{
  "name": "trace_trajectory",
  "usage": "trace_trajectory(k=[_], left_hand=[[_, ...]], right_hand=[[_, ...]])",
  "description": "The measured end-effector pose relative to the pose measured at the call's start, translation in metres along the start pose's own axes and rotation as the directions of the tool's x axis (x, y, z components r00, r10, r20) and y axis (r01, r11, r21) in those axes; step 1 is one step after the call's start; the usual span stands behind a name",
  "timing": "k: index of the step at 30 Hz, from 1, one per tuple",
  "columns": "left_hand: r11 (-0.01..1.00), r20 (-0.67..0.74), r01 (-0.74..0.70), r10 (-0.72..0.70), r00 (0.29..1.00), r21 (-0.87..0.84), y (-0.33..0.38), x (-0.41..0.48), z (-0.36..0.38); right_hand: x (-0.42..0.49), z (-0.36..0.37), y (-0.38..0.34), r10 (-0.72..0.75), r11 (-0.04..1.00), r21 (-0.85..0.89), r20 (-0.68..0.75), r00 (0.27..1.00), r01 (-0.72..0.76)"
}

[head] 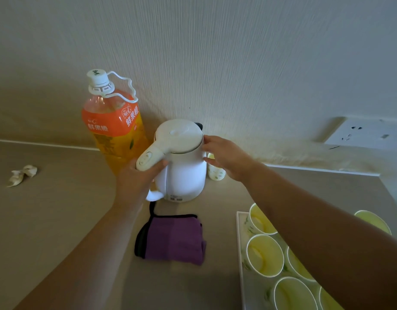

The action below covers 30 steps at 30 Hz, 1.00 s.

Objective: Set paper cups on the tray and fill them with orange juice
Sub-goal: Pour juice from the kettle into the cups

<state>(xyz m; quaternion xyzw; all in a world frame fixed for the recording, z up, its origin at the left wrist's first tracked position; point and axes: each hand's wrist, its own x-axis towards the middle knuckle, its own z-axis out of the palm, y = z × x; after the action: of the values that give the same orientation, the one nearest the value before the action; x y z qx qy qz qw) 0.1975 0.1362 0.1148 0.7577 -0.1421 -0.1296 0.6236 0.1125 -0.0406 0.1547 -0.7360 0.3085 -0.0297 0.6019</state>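
Nearest, to the front-right of the kettle (184, 173), the tray (239, 242) is holding several paper cups (264, 256) standing upright. Their insides are showing yellow, though I cannot tell whether that is juice.

Directly in front of the kettle a folded purple cloth (172, 239) is lying.

At the kettle, the left hand (137, 177) is curling round the handle (148, 158). The right hand (226, 157) is resting spread, straight fingers against the kettle's right side and clasping nothing.

This is probably shifting the kettle out of the way. A lone cup (216, 172) is standing just behind-right of it.

Behind-left of the kettle, the juice bottle (114, 128) is standing capped, its orange label reading 鲜果橙. Next comes fetching that cup and unscrewing the cap. The sticker at the kettle's base is too small to read.
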Motion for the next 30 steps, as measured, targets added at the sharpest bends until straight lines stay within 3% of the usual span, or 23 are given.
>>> trace_trajectory(k=[4, 9, 15, 17, 20, 22, 26, 30], left_hand=[[1.000, -0.023, -0.018, 0.017, 1.000, -0.021, 0.010, -0.012, -0.005], [0.998, -0.052, -0.051, 0.049, 0.997, -0.036, 0.051, -0.030, -0.019], [0.987, -0.017, -0.162, 0.162, 0.987, 0.020, 0.104, -0.050, -0.035], [0.979, 0.022, -0.202, 0.201, 0.979, 0.019, 0.117, -0.060, -0.037], [0.971, 0.059, -0.239, 0.238, 0.970, 0.018, 0.130, -0.080, -0.037], [0.969, 0.074, -0.248, 0.246, 0.966, 0.017, 0.135, -0.096, -0.035], [0.971, 0.084, -0.231, 0.225, 0.971, 0.068, 0.132, -0.121, -0.030], [0.972, 0.091, -0.215, 0.206, 0.974, 0.100, 0.126, -0.143, -0.024]], right_hand=[[-0.013, -0.007, -0.004, -0.023, 0.998, 0.065, 0.030, 0.999, 0.021], [-0.049, -0.024, -0.018, -0.089, 0.996, 0.025, -0.058, 0.994, 0.090], [-0.109, -0.055, -0.041, -0.260, 0.942, -0.244, -0.097, 0.961, 0.230], [-0.126, -0.065, -0.050, -0.367, 0.890, -0.342, -0.149, 0.918, 0.300], [-0.149, -0.077, -0.063, -0.576, 0.768, -0.467, -0.201, 0.793, 0.439], [-0.164, -0.081, -0.067, -0.630, 0.712, -0.475, -0.107, 0.770, 0.517], [-0.181, -0.082, -0.059, -0.567, 0.683, -0.472, 0.140, 0.812, 0.558], [-0.188, -0.079, -0.043, -0.534, 0.711, -0.403, 0.225, 0.815, 0.577]])
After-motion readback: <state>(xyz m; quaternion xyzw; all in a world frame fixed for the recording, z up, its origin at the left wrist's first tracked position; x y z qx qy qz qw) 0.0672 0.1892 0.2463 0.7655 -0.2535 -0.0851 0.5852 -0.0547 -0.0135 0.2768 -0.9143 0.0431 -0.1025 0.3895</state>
